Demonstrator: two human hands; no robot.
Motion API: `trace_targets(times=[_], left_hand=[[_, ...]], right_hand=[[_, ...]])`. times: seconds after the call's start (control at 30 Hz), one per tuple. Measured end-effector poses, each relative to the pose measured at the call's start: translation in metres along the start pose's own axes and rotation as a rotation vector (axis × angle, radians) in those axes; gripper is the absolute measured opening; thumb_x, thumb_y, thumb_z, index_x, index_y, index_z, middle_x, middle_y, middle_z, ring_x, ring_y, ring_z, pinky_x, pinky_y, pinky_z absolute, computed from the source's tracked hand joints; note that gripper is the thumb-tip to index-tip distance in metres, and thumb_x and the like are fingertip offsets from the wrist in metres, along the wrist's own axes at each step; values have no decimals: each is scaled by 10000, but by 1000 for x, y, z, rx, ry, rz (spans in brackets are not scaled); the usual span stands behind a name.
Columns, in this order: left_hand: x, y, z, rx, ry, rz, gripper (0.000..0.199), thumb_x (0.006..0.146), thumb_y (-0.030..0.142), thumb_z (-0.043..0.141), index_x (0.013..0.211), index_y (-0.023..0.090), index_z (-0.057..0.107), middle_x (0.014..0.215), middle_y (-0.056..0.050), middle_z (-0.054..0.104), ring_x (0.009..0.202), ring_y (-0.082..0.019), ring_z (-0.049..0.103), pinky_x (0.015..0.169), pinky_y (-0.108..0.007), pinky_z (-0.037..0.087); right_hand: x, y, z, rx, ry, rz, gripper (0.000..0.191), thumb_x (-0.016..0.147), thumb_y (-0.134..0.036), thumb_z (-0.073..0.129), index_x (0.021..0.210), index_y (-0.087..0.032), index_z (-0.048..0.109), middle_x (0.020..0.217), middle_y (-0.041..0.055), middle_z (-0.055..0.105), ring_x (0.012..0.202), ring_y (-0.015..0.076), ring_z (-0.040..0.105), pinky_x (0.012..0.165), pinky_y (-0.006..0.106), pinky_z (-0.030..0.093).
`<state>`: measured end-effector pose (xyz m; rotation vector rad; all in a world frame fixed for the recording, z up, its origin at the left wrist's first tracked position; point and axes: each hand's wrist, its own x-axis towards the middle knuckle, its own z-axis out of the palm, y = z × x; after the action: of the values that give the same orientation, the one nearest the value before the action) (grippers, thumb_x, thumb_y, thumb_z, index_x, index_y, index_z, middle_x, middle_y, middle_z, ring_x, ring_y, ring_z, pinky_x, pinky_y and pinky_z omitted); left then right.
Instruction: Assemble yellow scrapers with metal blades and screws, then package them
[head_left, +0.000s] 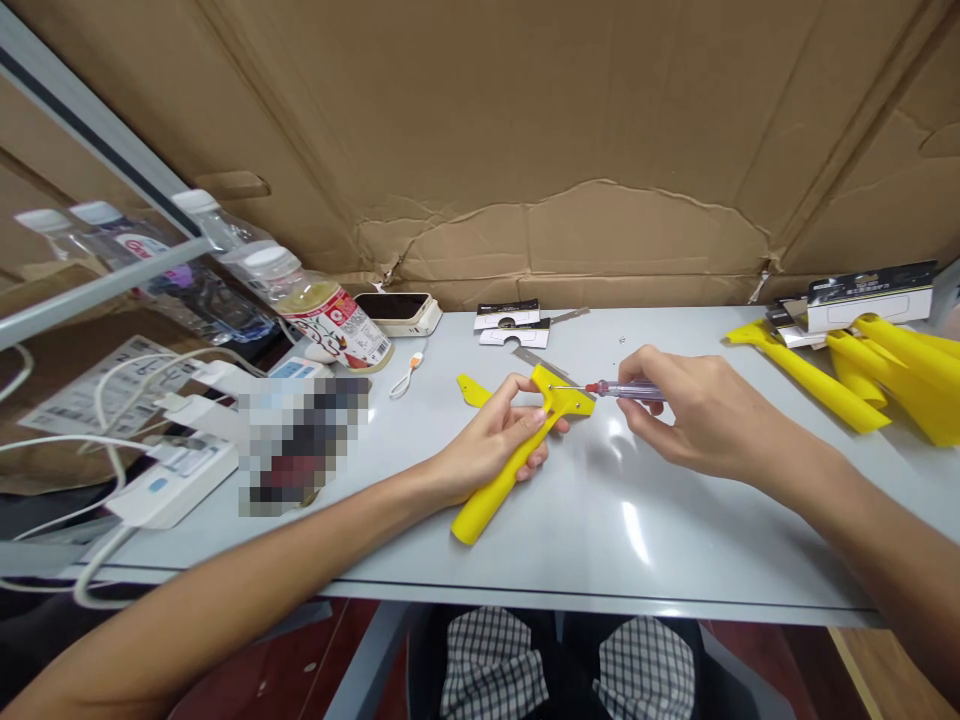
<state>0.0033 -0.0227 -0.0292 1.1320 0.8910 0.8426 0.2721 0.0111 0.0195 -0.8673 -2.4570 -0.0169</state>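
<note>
My left hand is wrapped round a yellow scraper, its handle slanting down toward the table's front edge. A thin metal blade sticks out past the scraper's head. In my right hand is a screwdriver with a clear purplish handle, held level. Its tip meets the scraper's head at the left of two screw spots; a screw shows at the other. Behind my left fingers lies a loose yellow plate. Tiny screws lie on the table beyond my right hand.
Blade packets and a phone-like device lie at the back, near a short white cable. More yellow scrapers and a black-and-white box are at right. A power strip and bottles stand left. Cardboard walls the back.
</note>
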Motion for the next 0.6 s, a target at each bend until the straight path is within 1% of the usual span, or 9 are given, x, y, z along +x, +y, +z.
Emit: trace_targets(times=[0.07,0.1,0.23,0.4,0.53,0.6], left_hand=[[1,0,0,-1,7,1,343,1041,431,660,1174,263,392,1084,-61,701,584,-63,560,490,-209,421],[1,0,0,-3,8,1,340,1041,429,659,1172,263,392,1080,-59,701,582,-62,558,489,-209,421],[1,-1,1,-5,2,3,323,1048,419,651,1162,262,394,1081,-57,702,568,-57,557,482,-207,418],[1,0,1,-4,2,-4,328,1045,423,654,1166,263,394,1088,-58,704,567,-58,557,478,-203,416],[0,0,1,18,-2,-6,342,1044,441,655,1174,266,392,1115,-67,706,564,-56,555,480,-205,426],[0,-1,1,17,-2,-4,354,1040,451,659,1173,267,387,1101,-65,706,562,-58,552,481,-207,427]], right_hand=[[0,1,1,6,22,-15,69,1005,-241,579,1058,-199,593,845,36,767,638,179,692,567,290,383],[0,2,2,-10,42,-21,72,1025,-254,579,1051,-193,607,831,34,768,634,177,693,562,291,382],[0,3,2,-103,104,-47,161,1062,-305,588,1007,-175,665,750,19,752,573,166,654,532,300,355],[0,4,2,-166,120,-64,303,1089,-378,557,931,-162,698,661,19,702,529,161,604,506,317,296],[0,7,3,-199,71,-45,503,1125,-429,458,721,-192,641,561,16,602,478,152,529,501,332,251],[1,7,3,-188,26,-21,548,1133,-434,417,679,-200,614,547,19,582,478,156,523,509,333,250]])
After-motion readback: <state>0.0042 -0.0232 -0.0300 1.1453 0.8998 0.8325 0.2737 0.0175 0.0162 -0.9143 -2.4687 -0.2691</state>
